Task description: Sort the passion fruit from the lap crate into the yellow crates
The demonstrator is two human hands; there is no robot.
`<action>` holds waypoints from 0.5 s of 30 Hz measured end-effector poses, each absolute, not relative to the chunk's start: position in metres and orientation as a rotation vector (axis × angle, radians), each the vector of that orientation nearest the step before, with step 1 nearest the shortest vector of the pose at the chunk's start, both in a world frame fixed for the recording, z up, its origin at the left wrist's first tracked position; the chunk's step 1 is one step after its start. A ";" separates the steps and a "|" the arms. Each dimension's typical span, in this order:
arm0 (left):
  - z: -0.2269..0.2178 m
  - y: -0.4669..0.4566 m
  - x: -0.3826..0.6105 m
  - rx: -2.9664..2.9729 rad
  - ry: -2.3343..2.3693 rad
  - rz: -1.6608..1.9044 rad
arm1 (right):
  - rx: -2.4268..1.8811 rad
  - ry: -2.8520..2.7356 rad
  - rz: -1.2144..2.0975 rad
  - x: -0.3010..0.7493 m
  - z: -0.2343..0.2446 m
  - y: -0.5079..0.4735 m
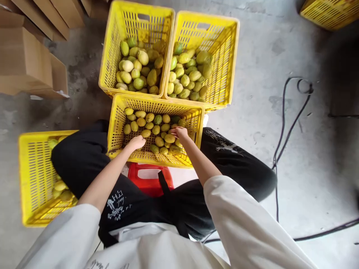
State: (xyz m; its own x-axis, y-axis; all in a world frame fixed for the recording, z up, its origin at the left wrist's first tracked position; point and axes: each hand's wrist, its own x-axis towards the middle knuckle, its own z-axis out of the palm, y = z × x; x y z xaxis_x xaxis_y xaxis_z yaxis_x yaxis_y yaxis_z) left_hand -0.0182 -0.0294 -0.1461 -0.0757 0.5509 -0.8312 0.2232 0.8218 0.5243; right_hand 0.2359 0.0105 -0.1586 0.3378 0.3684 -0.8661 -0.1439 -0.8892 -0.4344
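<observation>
Print (115,205) on blk trousers (151,209) & wht shirt (159,246) illegible.

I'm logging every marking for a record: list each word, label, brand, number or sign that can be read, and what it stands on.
No text can be read with certainty.
Black cloth trousers, left leg: white stylised lettering, too small to read.
Black cloth trousers, right leg: white print, too blurred to read.
Pale short-sleeved shirt: dark script at the picture's bottom edge, cut off and unreadable.
Yellow slatted plastic crate under the hands: no lettering seen.
</observation>
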 end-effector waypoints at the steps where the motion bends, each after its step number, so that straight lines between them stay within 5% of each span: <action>1: -0.154 -0.028 -0.020 0.685 1.672 0.222 | -2.227 -0.247 1.549 0.237 -0.170 0.015; 7: -0.197 -0.006 -0.007 0.979 1.696 -0.120 | -2.252 -0.788 1.573 0.232 -0.232 0.036; 15: -0.275 0.001 0.001 0.982 1.751 -0.128 | -1.784 -1.396 1.714 0.199 -0.313 0.068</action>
